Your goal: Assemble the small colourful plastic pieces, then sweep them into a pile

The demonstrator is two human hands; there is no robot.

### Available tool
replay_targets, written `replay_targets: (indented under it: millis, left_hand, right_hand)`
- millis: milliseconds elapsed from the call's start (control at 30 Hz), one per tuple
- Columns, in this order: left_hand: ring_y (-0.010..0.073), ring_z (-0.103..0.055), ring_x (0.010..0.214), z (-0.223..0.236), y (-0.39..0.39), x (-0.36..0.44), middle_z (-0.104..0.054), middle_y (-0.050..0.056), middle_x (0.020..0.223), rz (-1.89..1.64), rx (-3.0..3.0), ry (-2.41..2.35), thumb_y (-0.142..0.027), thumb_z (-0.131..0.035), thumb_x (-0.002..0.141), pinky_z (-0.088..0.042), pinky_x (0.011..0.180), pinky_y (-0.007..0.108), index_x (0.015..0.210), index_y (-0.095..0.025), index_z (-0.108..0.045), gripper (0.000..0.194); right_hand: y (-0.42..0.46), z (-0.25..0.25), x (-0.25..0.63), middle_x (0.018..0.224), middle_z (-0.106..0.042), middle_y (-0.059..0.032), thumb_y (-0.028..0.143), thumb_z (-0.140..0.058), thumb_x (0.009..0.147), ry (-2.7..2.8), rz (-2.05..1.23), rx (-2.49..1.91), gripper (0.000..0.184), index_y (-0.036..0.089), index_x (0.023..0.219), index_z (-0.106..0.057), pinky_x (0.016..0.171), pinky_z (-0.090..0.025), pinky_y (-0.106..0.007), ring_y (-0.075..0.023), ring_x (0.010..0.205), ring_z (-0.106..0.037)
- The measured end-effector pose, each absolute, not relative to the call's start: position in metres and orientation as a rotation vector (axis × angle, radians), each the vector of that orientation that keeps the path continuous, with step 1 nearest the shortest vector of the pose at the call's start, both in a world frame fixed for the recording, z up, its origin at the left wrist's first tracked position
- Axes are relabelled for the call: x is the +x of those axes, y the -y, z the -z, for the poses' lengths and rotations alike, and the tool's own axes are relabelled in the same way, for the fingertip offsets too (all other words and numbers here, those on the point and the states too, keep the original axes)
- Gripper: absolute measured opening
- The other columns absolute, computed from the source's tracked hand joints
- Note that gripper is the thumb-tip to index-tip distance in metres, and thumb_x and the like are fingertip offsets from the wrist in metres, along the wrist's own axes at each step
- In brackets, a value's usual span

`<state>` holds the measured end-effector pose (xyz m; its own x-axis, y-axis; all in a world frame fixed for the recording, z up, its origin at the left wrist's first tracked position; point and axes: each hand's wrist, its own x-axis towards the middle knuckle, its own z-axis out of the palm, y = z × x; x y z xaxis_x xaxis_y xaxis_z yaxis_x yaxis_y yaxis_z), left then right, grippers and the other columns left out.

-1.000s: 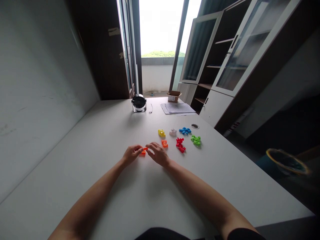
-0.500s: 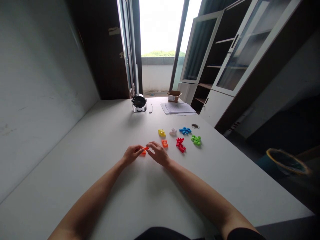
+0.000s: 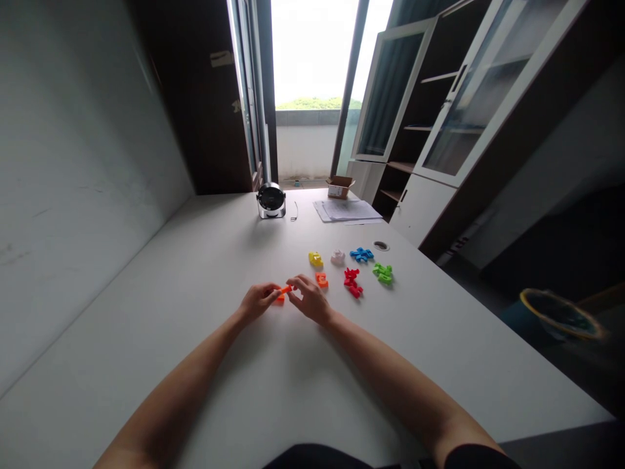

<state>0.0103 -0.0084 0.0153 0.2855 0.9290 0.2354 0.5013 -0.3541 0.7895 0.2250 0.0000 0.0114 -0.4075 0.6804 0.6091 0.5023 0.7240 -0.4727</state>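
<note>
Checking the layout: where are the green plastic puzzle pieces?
In the head view, the green plastic pieces sit rightmost in the group on the white table, beside the red plastic pieces.

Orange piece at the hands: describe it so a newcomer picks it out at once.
On the long white table, look for the small coloured pieces scattered in front of the person. The one meant is the orange piece between the left hand and right hand, at their fingertips; the other orange piece lies untouched on the table, beyond the right hand.
</note>
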Motion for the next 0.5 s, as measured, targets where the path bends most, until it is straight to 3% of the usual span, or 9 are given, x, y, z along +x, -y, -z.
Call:
replay_targets:
  millis: [300,500]
  left_hand:
    - [0.0145,-0.054,0.064,-0.007,0.002,0.007,-0.069,0.002,0.074,-0.953,1.951,-1.335,-0.046,-0.054,0.091,-0.040,0.062,0.024,0.093,-0.017,-0.077,0.037]
    - [0.0152,-0.055,0.065,-0.009,0.002,0.006,-0.070,0.002,0.076,-0.923,1.986,-1.348,-0.042,-0.052,0.092,-0.040,0.064,0.024,0.093,-0.019,-0.077,0.034]
  right_hand:
    - [-0.039,-0.038,0.268,0.096,-0.066,-0.0040,0.018,-0.060,0.086,1.924,-0.151,-1.323,0.019,0.022,0.104,-0.063,0.079,-0.047,-0.030,-0.0196,0.088,-0.061]
    - [-0.058,-0.056,0.312,0.088,-0.068,-0.0019,0.024,-0.065,0.083,1.941,-0.232,-1.753,0.019,0.023,0.102,-0.064,0.066,-0.040,-0.025,-0.0167,0.078,-0.061]
